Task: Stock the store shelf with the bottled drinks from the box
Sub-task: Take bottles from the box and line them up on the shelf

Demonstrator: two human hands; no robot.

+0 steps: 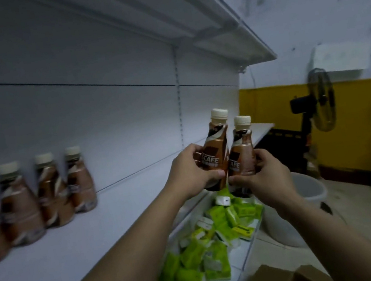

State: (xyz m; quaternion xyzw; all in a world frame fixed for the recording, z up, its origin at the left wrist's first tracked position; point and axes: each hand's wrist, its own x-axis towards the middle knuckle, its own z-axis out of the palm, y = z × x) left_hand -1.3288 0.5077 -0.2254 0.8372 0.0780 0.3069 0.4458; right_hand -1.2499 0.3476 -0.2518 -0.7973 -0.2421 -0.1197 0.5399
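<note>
Left hand grips a bottle and right hand a second bottle, fingers wrapped round each, just over the shelf's front edge. A row of bottles already stands towards the left end, and plenty of shelf is left to fill.

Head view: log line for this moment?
left hand: grips left bottle | right hand: grips right bottle | both side by side, not yet on shelf | row of bottles standing there
</note>
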